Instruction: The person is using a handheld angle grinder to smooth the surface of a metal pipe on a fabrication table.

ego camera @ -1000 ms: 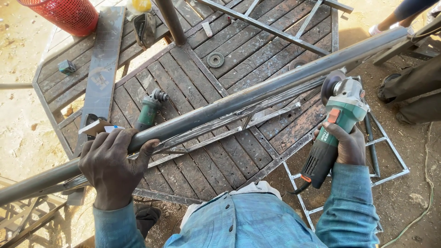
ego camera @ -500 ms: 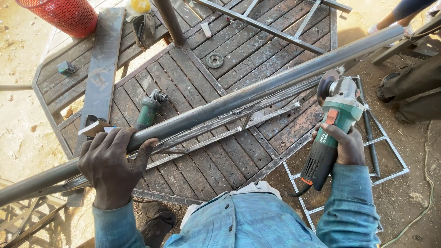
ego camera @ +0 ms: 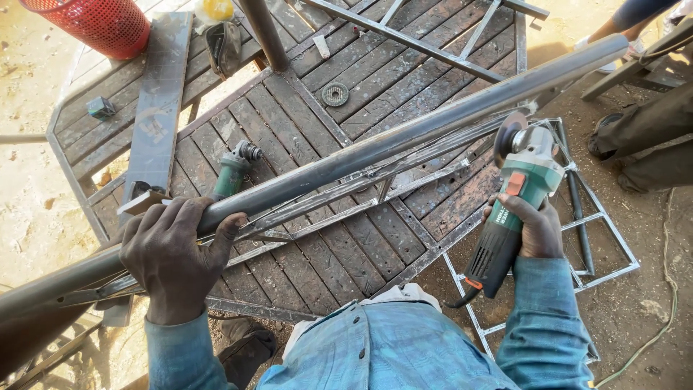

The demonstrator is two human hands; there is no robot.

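My left hand grips a long grey steel pipe that lies slantwise across a metal work table, from lower left to upper right. In my right hand is a green and black angle grinder; its disc sits just beside the pipe's lower edge, near a thin welded steel frame under the pipe. I cannot tell whether the disc touches metal. My blue sleeves and shirt fill the bottom of the view.
A second green grinder lies on the table left of centre, a loose grinding disc further back. A red mesh basket stands top left. A square-bar frame lies on the dirt at right, near another person's legs.
The grinder in my right hand has shifted left, bringing its disc close against the pipe. My left hand keeps its hold on the pipe.
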